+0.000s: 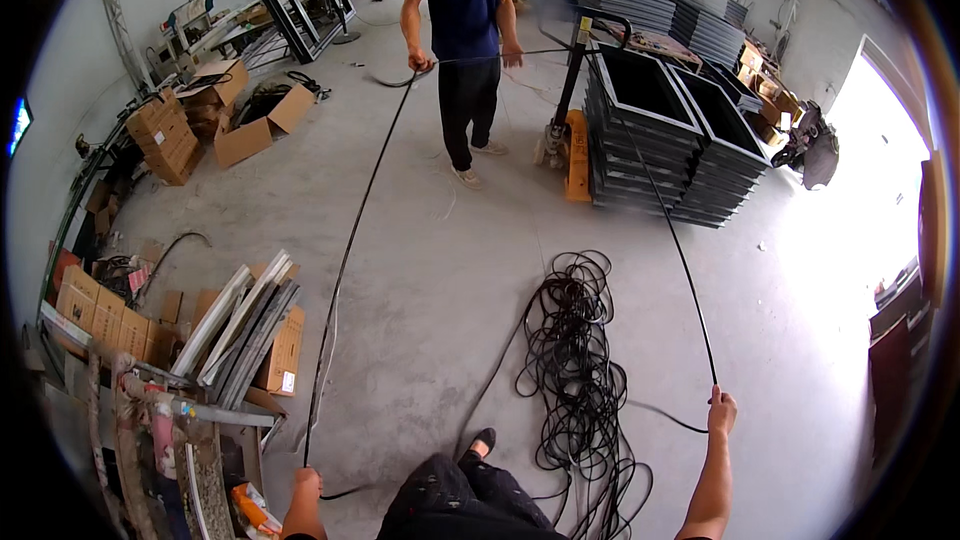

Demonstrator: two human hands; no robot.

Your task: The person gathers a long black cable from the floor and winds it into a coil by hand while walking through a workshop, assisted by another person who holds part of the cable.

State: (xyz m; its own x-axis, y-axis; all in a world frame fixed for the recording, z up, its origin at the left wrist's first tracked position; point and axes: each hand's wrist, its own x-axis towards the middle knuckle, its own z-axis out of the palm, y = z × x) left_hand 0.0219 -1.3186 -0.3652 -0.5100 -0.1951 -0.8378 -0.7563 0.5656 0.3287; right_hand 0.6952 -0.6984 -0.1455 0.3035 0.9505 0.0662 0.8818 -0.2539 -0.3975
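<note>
A long black cable runs in a loop between me and another person. My left hand point(307, 485) grips one run of the black cable point(345, 260) at the lower left. My right hand point(721, 410), raised at the lower right, grips the other run, which stretches up past the stacked frames. The person in a dark blue shirt point(462, 0) stands at the far end and holds both runs, one in each hand. A tangled pile of the same cable point(575, 360) lies on the concrete floor between my hands, just ahead of my dark trousers and shoe.
Stacks of black frames point(680, 140) sit on a pallet with a yellow pallet jack point(572, 130) at the centre right. Cardboard boxes point(175, 135) line the left wall. Metal profiles point(240, 325) and a cluttered rack point(170, 440) stand at my lower left.
</note>
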